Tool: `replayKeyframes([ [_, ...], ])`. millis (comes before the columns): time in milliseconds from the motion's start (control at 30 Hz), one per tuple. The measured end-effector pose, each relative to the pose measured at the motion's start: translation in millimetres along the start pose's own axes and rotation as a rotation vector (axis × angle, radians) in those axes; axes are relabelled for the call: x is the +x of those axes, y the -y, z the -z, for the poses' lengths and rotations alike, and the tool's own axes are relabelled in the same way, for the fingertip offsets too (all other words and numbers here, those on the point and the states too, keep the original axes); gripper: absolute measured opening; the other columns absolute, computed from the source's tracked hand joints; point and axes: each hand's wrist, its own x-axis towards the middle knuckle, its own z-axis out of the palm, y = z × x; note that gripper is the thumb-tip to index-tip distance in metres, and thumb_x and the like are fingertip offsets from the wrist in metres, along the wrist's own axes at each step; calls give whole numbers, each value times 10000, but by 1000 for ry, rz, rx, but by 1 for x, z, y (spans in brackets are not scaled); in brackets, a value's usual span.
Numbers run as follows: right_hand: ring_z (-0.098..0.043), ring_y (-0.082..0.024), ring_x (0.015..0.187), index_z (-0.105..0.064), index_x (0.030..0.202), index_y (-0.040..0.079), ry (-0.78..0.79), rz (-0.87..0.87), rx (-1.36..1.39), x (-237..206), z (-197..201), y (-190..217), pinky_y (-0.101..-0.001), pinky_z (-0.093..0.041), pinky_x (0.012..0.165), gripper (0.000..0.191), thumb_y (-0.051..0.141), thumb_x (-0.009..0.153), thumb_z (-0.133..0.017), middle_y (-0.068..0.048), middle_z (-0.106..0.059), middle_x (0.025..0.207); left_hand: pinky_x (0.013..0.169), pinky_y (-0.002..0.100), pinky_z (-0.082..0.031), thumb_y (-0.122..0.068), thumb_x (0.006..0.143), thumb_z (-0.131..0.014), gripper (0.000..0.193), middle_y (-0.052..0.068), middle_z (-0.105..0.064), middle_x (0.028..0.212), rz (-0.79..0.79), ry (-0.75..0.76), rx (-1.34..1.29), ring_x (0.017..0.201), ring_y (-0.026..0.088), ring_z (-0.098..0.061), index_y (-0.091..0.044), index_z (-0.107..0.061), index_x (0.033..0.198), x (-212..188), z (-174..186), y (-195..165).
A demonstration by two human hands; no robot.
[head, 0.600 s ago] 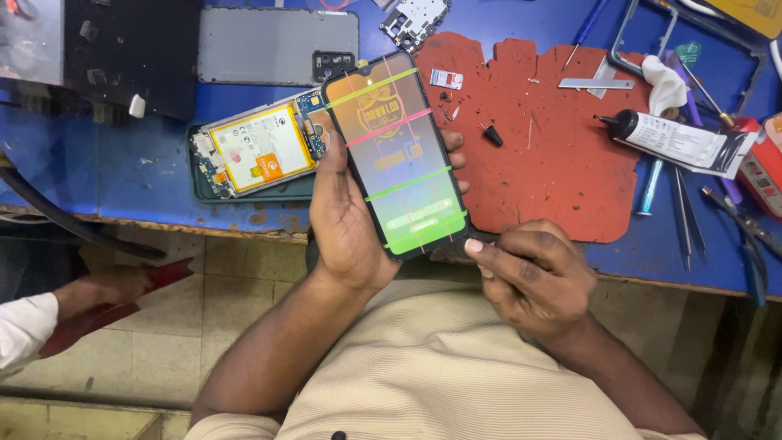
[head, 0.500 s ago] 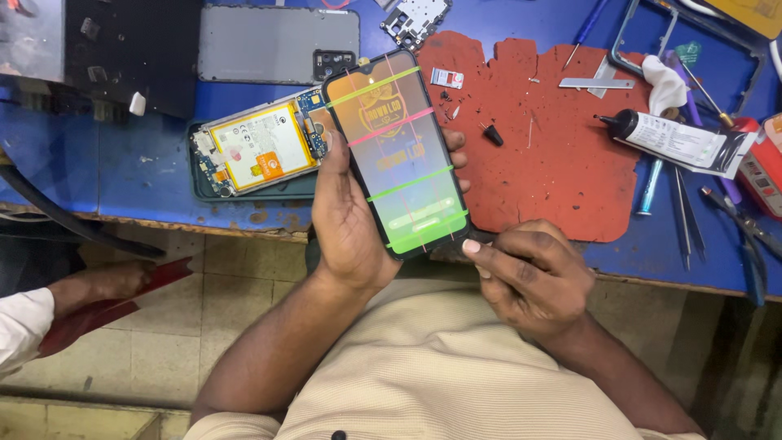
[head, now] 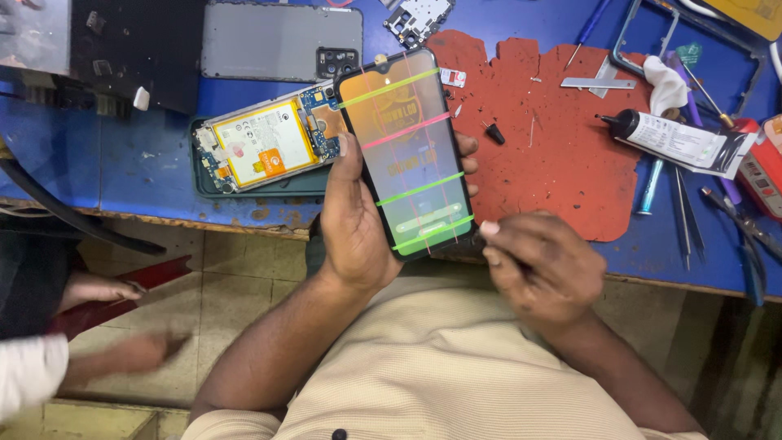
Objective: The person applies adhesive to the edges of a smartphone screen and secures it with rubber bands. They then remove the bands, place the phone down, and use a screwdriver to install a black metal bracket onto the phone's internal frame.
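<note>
My left hand (head: pixel 358 224) grips a lit phone screen (head: pixel 407 151) from behind and below, thumb along its left edge, fingertips showing at its right edge. The display glows orange to green with bright green and pink horizontal lines across it. My right hand (head: pixel 542 265) is curled at the screen's lower right corner, fingertips touching the bottom edge; whether it holds a small tool I cannot tell. Behind the screen an opened phone body (head: pixel 261 147) with a yellow-labelled battery lies on the blue bench (head: pixel 122 175).
A worn red mat (head: pixel 554 138) lies right of the screen, with small screws and a black bit. A glue tube (head: pixel 676 140), tweezers and screwdrivers (head: pixel 688 216) lie at right. A grey back cover (head: pixel 277 41) lies at top. Another person's hands (head: pixel 106 289) are at lower left.
My right hand shifted slightly at the screen's bottom corner. The other person's hands at lower left moved, one now blurred lower down. The screen stays held in place.
</note>
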Motion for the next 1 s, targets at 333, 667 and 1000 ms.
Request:
replayKeyframes([
  [333,-722,-197,980,-536,1326,-66,199,-727,1017,5,-13,-4,-344,-659,805,354,125,1037,-608,-161,-708,1134,1091,446,-533,-589,1128,-243,773,261,-564,1411,19,193,91,1274,314,-623,10,-357,1602,-10,0,6],
  [667,-722,-176,884,-620,1208,-60,145,-747,877,9,-20,-3,-333,-645,734,281,123,999,-664,-131,-733,1049,1149,326,-493,-284,1215,-503,451,195,-578,1366,-225,100,564,1259,177,-578,49,-449,1515,-6,6,-25],
  [1000,-729,-188,881,-612,1250,-76,145,-747,899,30,-20,-20,-337,-646,746,316,110,1000,-660,-152,-734,1047,1011,268,-590,-99,1146,-536,329,152,-709,1260,-217,47,669,1123,120,-695,48,-553,1440,21,-14,-50],
])
